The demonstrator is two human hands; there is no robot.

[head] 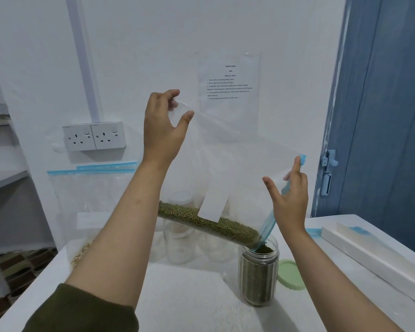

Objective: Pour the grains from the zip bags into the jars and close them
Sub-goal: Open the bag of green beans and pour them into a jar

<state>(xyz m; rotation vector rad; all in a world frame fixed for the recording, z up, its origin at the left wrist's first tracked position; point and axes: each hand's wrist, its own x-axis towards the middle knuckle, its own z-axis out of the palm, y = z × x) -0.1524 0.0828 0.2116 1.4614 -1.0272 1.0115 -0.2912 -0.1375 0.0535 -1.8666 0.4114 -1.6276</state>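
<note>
Fingers (297,166) on zip bag (225,164) — jar (259,274) mouth hidden

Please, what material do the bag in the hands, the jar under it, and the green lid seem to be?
Zip bag: thin clear plastic film, probably; the wall shows through.
Jar: clear and rigid, plastic or glass; the grains show through.
Lid: matte pale-green plastic, seemingly.

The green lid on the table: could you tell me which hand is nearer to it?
Right. The right hand holds the bag's blue zip edge above the lid; the left hand pinches the bag's raised corner, higher up and farther left.
</note>
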